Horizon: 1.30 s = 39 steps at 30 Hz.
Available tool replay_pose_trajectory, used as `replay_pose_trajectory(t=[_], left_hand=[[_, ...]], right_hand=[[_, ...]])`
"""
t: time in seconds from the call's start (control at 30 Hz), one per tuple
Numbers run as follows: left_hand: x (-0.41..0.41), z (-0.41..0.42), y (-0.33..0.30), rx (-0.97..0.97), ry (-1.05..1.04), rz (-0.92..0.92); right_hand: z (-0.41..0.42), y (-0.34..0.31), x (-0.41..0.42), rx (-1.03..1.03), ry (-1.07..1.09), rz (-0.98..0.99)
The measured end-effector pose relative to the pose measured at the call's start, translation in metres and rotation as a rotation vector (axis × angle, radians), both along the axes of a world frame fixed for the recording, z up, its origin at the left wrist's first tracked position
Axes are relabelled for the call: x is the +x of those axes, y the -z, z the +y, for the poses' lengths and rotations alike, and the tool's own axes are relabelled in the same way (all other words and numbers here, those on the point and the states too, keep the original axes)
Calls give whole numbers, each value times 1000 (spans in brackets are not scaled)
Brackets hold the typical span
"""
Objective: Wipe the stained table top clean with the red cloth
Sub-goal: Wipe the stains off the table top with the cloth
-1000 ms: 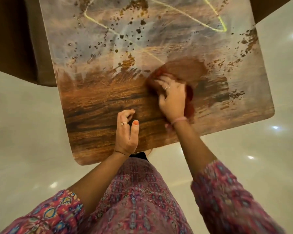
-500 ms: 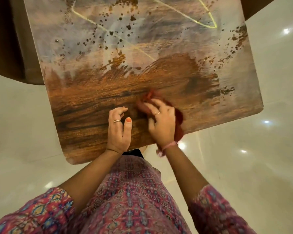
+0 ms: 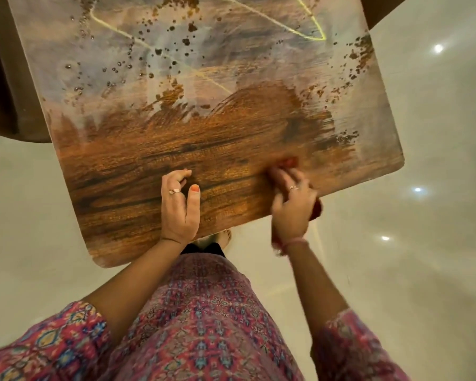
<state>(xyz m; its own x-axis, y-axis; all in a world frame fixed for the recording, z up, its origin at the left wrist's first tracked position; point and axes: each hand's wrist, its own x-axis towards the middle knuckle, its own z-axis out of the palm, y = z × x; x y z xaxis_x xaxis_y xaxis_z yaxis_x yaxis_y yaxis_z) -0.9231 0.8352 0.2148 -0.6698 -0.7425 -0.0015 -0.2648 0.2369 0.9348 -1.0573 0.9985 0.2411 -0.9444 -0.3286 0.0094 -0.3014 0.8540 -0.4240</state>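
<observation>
A person stands at the near edge of a wooden table top (image 3: 154,166) and looks straight down on it. The right hand (image 3: 293,207) lies on the red cloth (image 3: 317,209) at the near right part of the top, just inside the near edge; the hand is blurred, and its fingers spread forward and slightly bent over the cloth, pressing it down on the wood. Whether they also clutch the fabric I cannot tell. Only bits of the cloth show: a red fold past the fingertips and a darker red lump sticking out from under the hand at the table's edge. The left hand (image 3: 179,204) rests on the wood to the left of it, apart from the cloth, with the heel near the edge, the thumb stretched forward and the fingers curled loosely inward, holding nothing. A ring sits on a finger of each hand, and a pink band circles the right wrist. The near half of the top shows dark, glossy brown grain. The far half is covered by a pale, chalky film (image 3: 231,59) with brown specks and splashes (image 3: 187,41) scattered across it and a thin yellow line (image 3: 318,28) looping through it. The border between the two runs in ragged, arched strokes across the middle. Patterned pink sleeves and a matching garment (image 3: 204,320) fill the bottom of the view, and a pale shiny floor (image 3: 410,243) with small light reflections surrounds the table.
</observation>
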Motion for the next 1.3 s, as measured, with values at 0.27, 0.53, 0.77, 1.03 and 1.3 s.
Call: replay_pose_trajectory(t=[0.27, 0.53, 0.77, 1.03, 1.3], left_hand=[[1, -1, -6, 20, 27, 17], [-2, 1, -5, -42, 10, -26], [-7, 4, -4, -70, 7, -72], [-17, 14, -16, -138, 28, -116], [-87, 80, -30, -357, 429, -158]], right_hand=[[57, -5, 19, -7, -304, -118], [44, -12, -28, 56, 245, -80], [-7, -13, 72, 155, -362, -95], [62, -3, -121, 191, 115, -27], [53, 4, -133, 145, -48, 44]])
